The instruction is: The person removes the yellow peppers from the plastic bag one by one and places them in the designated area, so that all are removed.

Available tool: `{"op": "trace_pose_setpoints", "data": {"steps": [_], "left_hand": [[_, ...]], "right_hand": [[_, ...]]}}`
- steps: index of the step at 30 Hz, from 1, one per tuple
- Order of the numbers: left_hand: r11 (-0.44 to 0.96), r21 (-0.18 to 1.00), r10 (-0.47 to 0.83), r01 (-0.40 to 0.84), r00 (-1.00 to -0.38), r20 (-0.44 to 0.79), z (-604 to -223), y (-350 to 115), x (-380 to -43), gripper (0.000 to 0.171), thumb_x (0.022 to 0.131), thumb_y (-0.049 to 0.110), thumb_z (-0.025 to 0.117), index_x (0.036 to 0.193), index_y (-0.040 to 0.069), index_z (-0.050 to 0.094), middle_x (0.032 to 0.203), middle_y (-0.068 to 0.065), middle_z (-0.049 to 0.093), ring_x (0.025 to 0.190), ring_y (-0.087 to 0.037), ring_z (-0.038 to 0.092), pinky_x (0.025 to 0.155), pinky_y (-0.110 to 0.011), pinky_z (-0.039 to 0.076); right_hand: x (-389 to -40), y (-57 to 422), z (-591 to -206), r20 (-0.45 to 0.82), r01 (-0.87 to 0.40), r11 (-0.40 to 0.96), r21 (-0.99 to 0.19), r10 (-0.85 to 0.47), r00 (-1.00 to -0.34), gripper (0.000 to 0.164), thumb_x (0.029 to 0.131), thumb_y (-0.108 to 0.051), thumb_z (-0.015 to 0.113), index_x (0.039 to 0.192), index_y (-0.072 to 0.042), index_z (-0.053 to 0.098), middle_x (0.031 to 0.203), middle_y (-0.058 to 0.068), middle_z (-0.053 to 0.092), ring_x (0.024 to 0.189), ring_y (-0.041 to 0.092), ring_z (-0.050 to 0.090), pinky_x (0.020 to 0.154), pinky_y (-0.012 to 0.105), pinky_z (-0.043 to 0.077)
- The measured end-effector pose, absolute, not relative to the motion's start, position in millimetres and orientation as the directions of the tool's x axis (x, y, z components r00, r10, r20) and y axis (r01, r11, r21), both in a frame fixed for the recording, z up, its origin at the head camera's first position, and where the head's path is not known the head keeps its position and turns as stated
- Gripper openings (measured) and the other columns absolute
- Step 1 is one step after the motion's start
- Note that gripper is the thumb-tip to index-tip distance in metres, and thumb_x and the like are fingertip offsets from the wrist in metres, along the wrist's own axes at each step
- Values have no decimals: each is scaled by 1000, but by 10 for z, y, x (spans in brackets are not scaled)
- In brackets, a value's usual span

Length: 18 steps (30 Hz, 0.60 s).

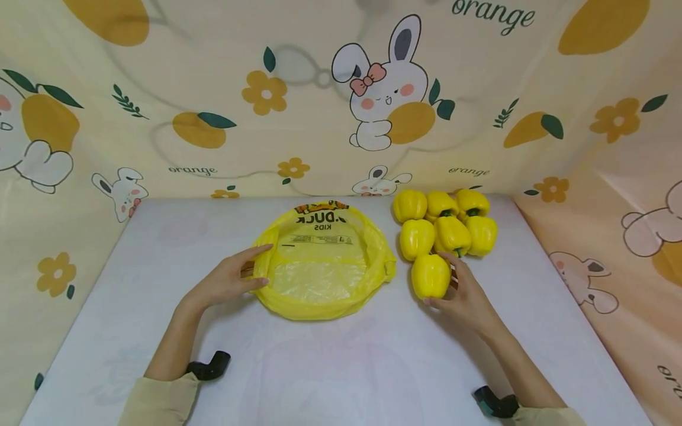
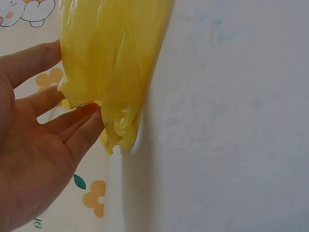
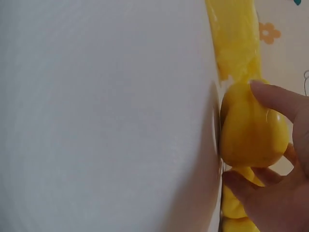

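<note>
A yellow plastic bag stands with its mouth wide and its rim rolled outward, in the middle of the table in the head view. My left hand touches the bag's left side with fingers spread. In the left wrist view those fingers reach along the crumpled lower side of the bag. Right of the bag, my right hand holds a yellow bell pepper between thumb and fingers. The right wrist view shows the thumb on one side of this pepper and fingertips near its other side.
Several more yellow bell peppers sit in a cluster just behind the held one, at the back right of the white table. Patterned cloth with rabbits and oranges stands behind and at both sides of the table.
</note>
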<state>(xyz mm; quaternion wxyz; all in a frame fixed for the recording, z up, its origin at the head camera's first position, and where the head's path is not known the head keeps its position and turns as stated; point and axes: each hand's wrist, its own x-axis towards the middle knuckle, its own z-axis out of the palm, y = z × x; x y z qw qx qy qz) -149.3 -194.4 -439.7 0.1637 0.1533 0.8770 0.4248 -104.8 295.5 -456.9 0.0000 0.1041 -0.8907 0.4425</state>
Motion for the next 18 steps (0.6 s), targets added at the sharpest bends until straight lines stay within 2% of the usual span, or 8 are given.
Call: {"op": "trace_pose_setpoints", "data": {"steps": [10, 18], "left_hand": [[579, 808, 394, 112, -906, -157, -4394, -1936, -1484, 73, 90, 19, 74, 153, 14, 38, 158, -15, 34, 139, -39, 41, 112, -54, 35], [571, 812, 372, 123, -920, -122, -4381, -1947, -1484, 72, 90, 19, 75, 153, 15, 39, 158, -18, 32, 138, -41, 41, 111, -56, 35]], "right_hand": [[-1083, 2915, -4546, 22, -139, 606, -783, -197, -980, 107, 74, -9, 89, 157, -12, 21, 156, 21, 26, 139, 42, 31, 108, 63, 35], [-1066, 2919, -4494, 72, -198, 619, -760, -222, -972, 104, 75, -15, 89, 156, -8, 24, 156, 21, 28, 137, 42, 34, 107, 63, 36]]}}
